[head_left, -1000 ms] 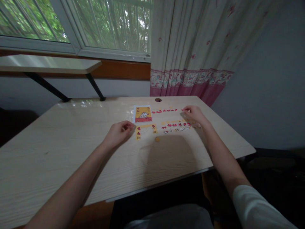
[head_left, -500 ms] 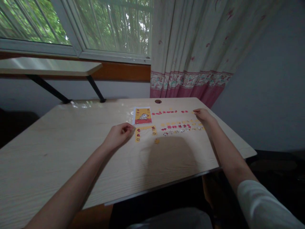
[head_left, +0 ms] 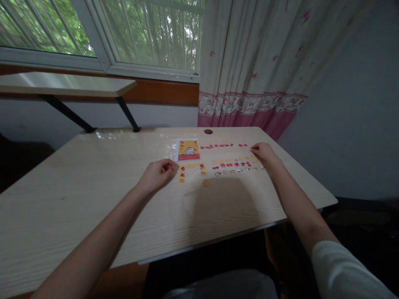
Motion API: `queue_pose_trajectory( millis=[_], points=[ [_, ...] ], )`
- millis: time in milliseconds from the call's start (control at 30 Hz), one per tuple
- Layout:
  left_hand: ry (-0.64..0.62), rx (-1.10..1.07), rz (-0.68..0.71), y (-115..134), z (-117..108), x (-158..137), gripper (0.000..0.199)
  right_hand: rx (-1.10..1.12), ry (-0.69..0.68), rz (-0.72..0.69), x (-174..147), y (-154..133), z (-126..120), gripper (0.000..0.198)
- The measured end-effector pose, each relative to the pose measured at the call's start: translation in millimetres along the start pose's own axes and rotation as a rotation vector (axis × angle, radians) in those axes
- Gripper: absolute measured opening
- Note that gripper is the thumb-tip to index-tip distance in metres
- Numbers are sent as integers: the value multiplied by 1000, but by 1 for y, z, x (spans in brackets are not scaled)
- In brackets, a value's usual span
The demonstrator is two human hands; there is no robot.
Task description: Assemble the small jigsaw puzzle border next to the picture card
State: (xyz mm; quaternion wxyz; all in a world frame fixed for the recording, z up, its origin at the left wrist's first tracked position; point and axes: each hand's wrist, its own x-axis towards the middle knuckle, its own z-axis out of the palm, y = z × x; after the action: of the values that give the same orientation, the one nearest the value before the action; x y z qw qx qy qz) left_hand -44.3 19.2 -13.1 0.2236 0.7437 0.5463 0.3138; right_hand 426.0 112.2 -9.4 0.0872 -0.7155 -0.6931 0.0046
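My left hand (head_left: 157, 174) is closed, its thumb and fingertips together at the upper left corner of a partly joined yellow jigsaw border (head_left: 181, 175). Whatever it pinches is too small to make out. Behind the border lies a picture card (head_left: 188, 150) with a white animal on yellow and red. My right hand (head_left: 264, 153) pinches low over the right end of the loose pieces; what sits between its fingertips is hidden. Red puzzle pieces (head_left: 235, 165) lie in rows, with yellow pieces (head_left: 226, 160) and white patterned pieces (head_left: 240, 170) beside them. One yellow piece (head_left: 206, 182) lies apart, nearer me.
The pale wooden desk (head_left: 102, 187) has a round cable hole (head_left: 208, 131) at its back edge. A raised shelf (head_left: 68, 85) on black supports stands at the back left. A curtain (head_left: 249, 74) hangs behind, beside the window (head_left: 149, 37).
My right hand has shifted slightly left towards the far red row. My left hand stays by the border's corner. The whole view has moved a little.
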Motion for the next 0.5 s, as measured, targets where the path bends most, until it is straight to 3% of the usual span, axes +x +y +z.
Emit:
queue_pose_trajectory(
  millis=[233, 500],
  points=[
    [-14, 36, 13, 1, 0, 0, 20, 10, -53, -102, -10, -29, -4, 24],
    [-22, 57, 20, 4, -1, 0, 23, 77, -70, -325, -17, -102, 3, 24]
  ],
)
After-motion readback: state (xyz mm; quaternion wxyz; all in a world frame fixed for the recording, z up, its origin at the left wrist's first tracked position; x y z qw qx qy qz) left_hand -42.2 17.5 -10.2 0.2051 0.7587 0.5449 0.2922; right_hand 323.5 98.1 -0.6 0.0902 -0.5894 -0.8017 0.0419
